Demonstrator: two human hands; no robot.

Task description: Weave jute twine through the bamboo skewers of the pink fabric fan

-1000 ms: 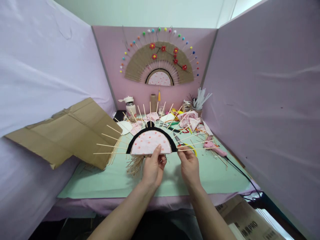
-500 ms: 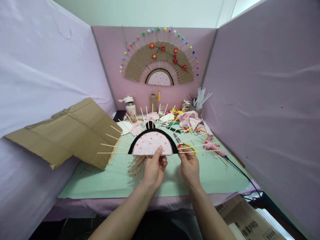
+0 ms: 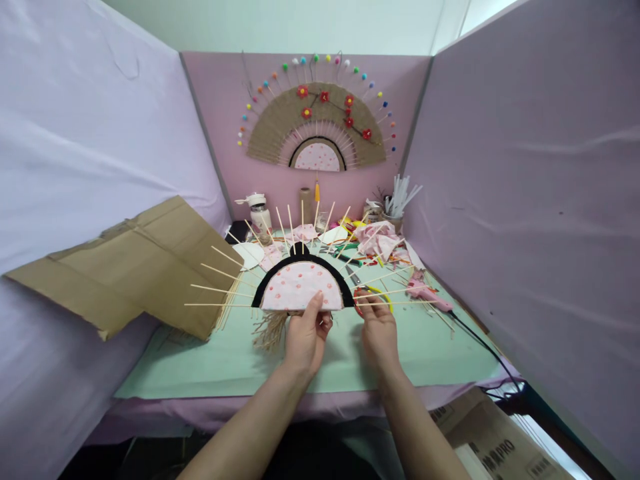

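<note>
Above the table I hold up a half-round fan piece (image 3: 295,285), pink patterned cloth edged with a black band (image 3: 269,275). Thin wooden sticks (image 3: 225,260) spread out from its rim like rays. My left hand (image 3: 306,337) grips its straight lower edge, the thumb on the cloth and the fingers behind. My right hand (image 3: 377,327) is at the right end, its fingers closed around the lowest stick (image 3: 405,303) near the black band. A bundle of brown twine (image 3: 273,328) shows below the left part of the fan piece.
A cardboard sheet (image 3: 135,267) leans at the left. Pink glue gun (image 3: 427,293), yellow-handled scissors (image 3: 385,300) and crumpled pink cloth (image 3: 377,239) lie on the green table at right. A white bottle (image 3: 259,213) stands behind. A finished fan (image 3: 280,130) hangs on the back wall.
The fan piece has shifted slightly left and tipped a little, its upper sticks reaching higher in view. Both hands keep nearly the same places and grips.
</note>
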